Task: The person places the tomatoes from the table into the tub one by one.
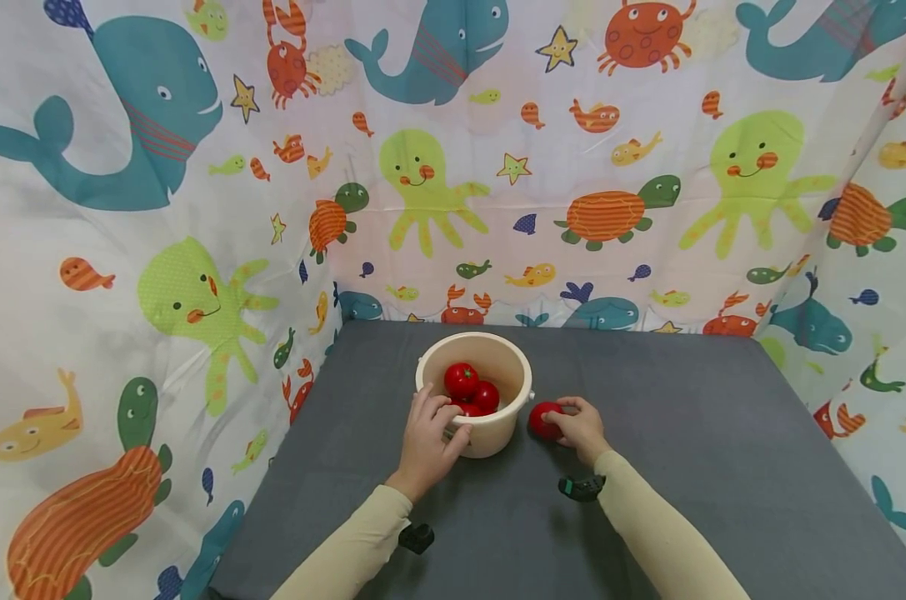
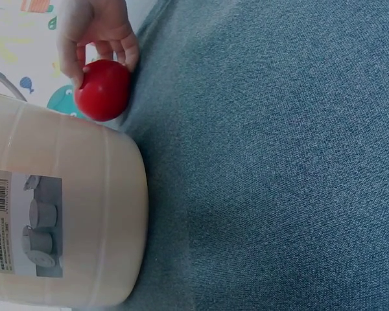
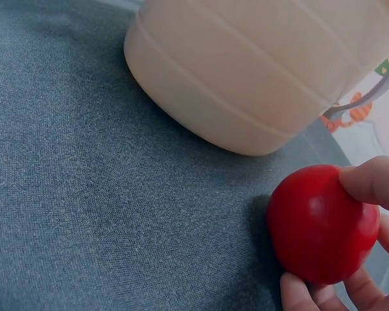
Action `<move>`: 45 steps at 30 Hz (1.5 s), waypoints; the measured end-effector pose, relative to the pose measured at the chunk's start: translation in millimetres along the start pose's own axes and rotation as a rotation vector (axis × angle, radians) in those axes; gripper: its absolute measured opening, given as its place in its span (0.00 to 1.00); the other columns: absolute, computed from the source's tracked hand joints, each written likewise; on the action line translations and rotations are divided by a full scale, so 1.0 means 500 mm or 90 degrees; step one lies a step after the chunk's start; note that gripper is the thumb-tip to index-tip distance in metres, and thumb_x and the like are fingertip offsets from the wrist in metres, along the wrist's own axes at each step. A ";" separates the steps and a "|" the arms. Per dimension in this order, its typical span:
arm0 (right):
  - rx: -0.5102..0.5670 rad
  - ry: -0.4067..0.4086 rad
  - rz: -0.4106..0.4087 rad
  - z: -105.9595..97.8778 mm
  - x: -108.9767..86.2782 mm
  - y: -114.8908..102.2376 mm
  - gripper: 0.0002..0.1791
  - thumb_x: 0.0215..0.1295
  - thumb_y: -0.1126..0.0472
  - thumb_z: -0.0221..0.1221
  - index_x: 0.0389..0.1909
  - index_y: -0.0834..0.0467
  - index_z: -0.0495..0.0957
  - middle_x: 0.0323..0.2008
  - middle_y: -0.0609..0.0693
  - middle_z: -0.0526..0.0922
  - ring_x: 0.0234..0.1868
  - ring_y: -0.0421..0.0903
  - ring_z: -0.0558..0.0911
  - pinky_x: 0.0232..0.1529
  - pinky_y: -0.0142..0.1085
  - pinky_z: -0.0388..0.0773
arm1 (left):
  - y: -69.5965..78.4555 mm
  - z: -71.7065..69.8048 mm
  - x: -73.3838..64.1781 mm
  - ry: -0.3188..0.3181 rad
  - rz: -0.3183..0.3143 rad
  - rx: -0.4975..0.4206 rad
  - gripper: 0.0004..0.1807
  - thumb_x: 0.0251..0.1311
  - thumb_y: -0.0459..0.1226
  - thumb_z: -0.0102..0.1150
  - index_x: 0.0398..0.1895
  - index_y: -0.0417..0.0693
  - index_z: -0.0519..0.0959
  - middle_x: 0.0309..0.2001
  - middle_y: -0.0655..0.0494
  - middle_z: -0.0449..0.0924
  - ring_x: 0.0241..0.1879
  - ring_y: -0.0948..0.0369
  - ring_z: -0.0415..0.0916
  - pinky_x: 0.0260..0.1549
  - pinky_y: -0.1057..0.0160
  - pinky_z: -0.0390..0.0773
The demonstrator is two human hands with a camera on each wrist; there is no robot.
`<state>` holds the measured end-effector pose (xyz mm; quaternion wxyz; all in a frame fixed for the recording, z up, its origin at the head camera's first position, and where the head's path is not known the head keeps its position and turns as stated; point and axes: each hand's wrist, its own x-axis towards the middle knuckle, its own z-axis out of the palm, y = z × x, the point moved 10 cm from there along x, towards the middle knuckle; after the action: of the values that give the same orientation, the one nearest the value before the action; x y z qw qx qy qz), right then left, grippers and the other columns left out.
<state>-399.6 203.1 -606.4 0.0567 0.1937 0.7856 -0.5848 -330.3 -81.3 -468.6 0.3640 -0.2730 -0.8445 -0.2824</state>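
Observation:
A cream plastic bucket stands upright on the grey cloth, with several red tomatoes inside. My left hand grips its near left rim, fingers at the edge and thumb toward the front; the left wrist view leaves that hand out. Just right of the bucket, my right hand holds another red tomato between thumb and fingers. Up close in the right wrist view, this tomato sits low by the cloth, apart from the bucket wall. The right-hand fingers curl around its side and underneath.
Grey cloth covers the table. A white curtain printed with sea animals hangs behind it and along both sides. The bucket carries a printed label and a grey handle.

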 end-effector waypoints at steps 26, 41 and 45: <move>0.042 -0.007 -0.092 -0.133 -0.013 -0.190 0.31 0.68 0.56 0.64 0.68 0.60 0.66 0.70 0.66 0.69 0.66 0.63 0.75 0.56 0.47 0.84 | 0.000 0.002 0.002 0.000 -0.005 -0.014 0.11 0.60 0.43 0.61 0.36 0.44 0.83 0.41 0.45 0.81 0.58 0.37 0.76 0.66 0.31 0.68; 0.063 -0.057 -0.159 -0.086 -0.060 -0.373 0.32 0.67 0.60 0.65 0.69 0.60 0.66 0.70 0.65 0.69 0.69 0.64 0.73 0.60 0.52 0.80 | -0.003 0.003 0.004 0.002 -0.004 -0.008 0.11 0.60 0.44 0.62 0.37 0.46 0.83 0.42 0.45 0.81 0.61 0.40 0.74 0.65 0.29 0.68; 0.061 -0.076 -0.159 -0.037 -0.071 -0.381 0.31 0.65 0.60 0.66 0.67 0.58 0.68 0.69 0.64 0.72 0.67 0.62 0.75 0.60 0.53 0.81 | 0.002 0.000 0.004 0.021 0.013 -0.010 0.11 0.59 0.43 0.63 0.36 0.44 0.82 0.41 0.44 0.81 0.59 0.37 0.75 0.61 0.27 0.71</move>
<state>-434.8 166.0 -418.7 0.0206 0.0620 0.7700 -0.6347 -330.8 -80.1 -466.6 0.3782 -0.2797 -0.8335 -0.2898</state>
